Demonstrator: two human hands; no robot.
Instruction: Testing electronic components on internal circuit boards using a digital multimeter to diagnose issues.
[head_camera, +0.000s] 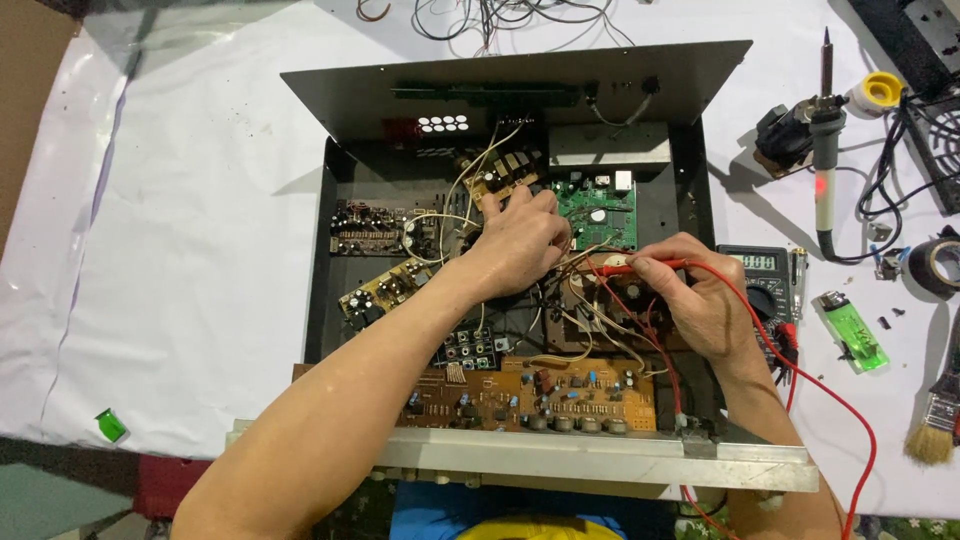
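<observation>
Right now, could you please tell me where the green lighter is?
In the head view the green lighter lies on the white sheet at the right, just right of the multimeter and below the soldering iron.

You work at a counter (180, 250) draped in a white plastic sheet (200, 140); even light falls from above; brown surface (30, 90) shows at upper left.

A red test probe (655, 266) lies nearly level across the middle of the open black metal case (318, 270), its tip pointing left toward the brown wires (590, 262). Its red lead (800, 375) curves away to the right and down. Just right of the case, a dark meter (758, 275) lies flat.
</observation>
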